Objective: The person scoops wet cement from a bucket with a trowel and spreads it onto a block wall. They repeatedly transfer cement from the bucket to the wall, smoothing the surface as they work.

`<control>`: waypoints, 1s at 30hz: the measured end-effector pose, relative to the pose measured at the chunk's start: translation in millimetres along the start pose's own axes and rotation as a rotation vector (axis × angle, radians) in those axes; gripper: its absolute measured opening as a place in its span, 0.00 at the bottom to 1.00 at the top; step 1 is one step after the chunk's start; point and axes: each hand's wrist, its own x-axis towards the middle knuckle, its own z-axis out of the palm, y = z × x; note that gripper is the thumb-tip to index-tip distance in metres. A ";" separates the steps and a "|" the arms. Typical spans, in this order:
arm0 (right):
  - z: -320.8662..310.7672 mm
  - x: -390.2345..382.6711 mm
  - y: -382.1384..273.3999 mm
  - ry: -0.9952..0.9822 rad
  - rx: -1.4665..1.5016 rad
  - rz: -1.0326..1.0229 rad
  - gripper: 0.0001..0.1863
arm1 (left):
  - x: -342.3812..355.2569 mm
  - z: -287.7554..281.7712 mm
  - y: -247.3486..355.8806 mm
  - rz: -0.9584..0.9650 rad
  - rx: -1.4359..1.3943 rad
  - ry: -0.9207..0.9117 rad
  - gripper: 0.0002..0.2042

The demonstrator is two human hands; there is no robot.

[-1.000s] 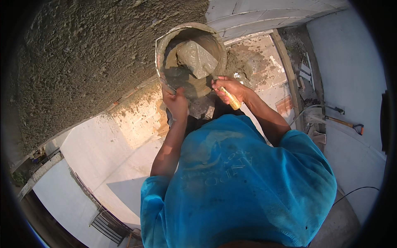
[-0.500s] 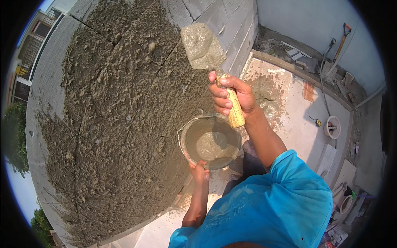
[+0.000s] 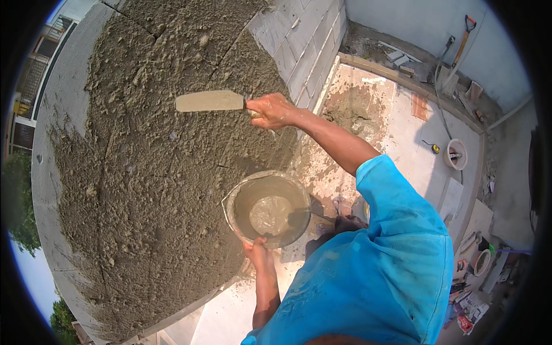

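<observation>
My right hand (image 3: 272, 111) is closed round the handle of a trowel (image 3: 210, 102), stretched out to the left in front of the wall. Its blade is turned nearly edge-on and looks coated in mortar; whether it touches the wall I cannot tell. Rough wet mortar (image 3: 155, 167) covers most of the block wall (image 3: 299, 43). Below the trowel, my left hand (image 3: 259, 251) grips the near rim of a bucket (image 3: 231, 210), fingers partly hidden under it. Wet grey mortar (image 3: 270, 215) lies in the bottom of the bucket.
Splashed mortar (image 3: 352, 112) lies on the pale floor beside the wall's foot. To the right are a tape measure (image 3: 434, 148), a small white bucket (image 3: 456, 154) and a hose (image 3: 437, 86). An orange-handled tool (image 3: 463, 43) leans in the far corner. Tools and rubble lie lower right.
My right hand has swung the trowel left and down across the wall, turning its blade from face-on to edge-on. The mortar heaped on it no longer shows. The bucket sits slightly lower and further left.
</observation>
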 end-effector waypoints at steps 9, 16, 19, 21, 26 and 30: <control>56.3 -221.3 14.9 -0.729 0.266 0.729 0.32 | -8.3 135.0 -23.0 0.325 0.253 -0.240 0.35; 41.1 -260.6 21.5 -0.491 1.964 1.212 0.05 | 6.1 174.3 0.1 0.330 0.261 -0.273 0.28; 9.3 -257.8 12.1 -0.398 2.180 1.026 0.02 | 10.5 199.1 18.3 0.069 0.016 -0.236 0.22; -13.8 -238.3 -1.1 -0.318 2.313 0.877 0.02 | 17.0 214.5 23.9 -0.054 -0.228 -0.255 0.23; -91.3 -145.8 -10.8 0.003 2.343 0.143 0.10 | 29.5 181.0 3.3 -0.154 -0.216 -0.204 0.31; -170.4 -63.7 -37.8 0.525 1.580 0.116 0.12 | 10.2 130.2 6.9 -0.038 0.036 -0.029 0.28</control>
